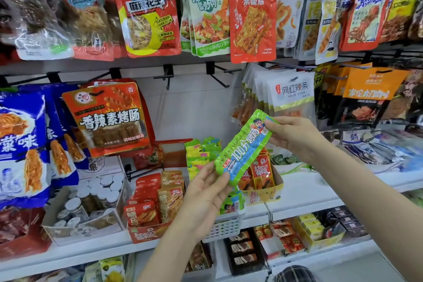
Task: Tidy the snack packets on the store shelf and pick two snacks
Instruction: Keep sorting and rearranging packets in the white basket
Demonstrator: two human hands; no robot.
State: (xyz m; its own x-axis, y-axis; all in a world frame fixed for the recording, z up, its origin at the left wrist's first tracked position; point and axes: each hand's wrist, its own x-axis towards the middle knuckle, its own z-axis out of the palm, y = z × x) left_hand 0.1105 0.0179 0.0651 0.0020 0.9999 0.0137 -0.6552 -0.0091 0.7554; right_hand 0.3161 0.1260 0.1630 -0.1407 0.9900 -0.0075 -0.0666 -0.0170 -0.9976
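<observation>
A long green and blue snack packet (245,147) is held tilted in front of the shelf, its upper end to the right. My left hand (206,197) grips its lower left end from below. My right hand (295,137) pinches its upper right end. More green packets of the same kind (232,205) lie in a white slotted basket (225,228) just under my left hand. Behind the packet stands a stack of green and yellow packets (201,155) and a yellow carton of red packets (263,174).
Snack bags hang from hooks in two rows above, among them a red bag (253,14) and an orange bag (107,119). Two bare hooks (219,78) stick out mid-shelf. A red box of orange packets (155,204) and a carton of capped jars (91,199) sit on the white shelf (304,192).
</observation>
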